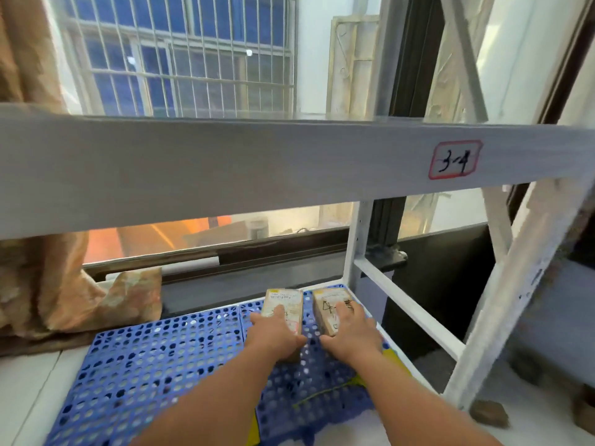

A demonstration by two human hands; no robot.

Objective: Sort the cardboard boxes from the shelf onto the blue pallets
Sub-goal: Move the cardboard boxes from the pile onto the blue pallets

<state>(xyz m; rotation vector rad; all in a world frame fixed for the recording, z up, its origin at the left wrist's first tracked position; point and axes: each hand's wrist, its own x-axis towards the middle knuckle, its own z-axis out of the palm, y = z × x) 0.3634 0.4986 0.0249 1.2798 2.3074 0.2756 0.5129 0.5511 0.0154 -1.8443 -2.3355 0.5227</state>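
Note:
Two small cardboard boxes with white labels lie side by side on the blue perforated pallet (pixel 154 358), under the white shelf beam (pixel 225 169). My left hand (pixel 273 336) rests on top of the left box (pixel 285 300), fingers wrapped over its near end. My right hand (pixel 351 333) lies on the right box (pixel 328 304) in the same way, its thumb at the box's near corner. Both boxes sit flat near the pallet's far right corner, a narrow gap between them.
The shelf beam carries a red-edged tag marked 3-4 (pixel 455 160). White shelf uprights (pixel 515 291) and a cross brace (pixel 409 304) stand at the right. A brown curtain (pixel 48 284) hangs at the left before a barred window (pixel 180 56). Stones (pixel 489 412) lie on the floor.

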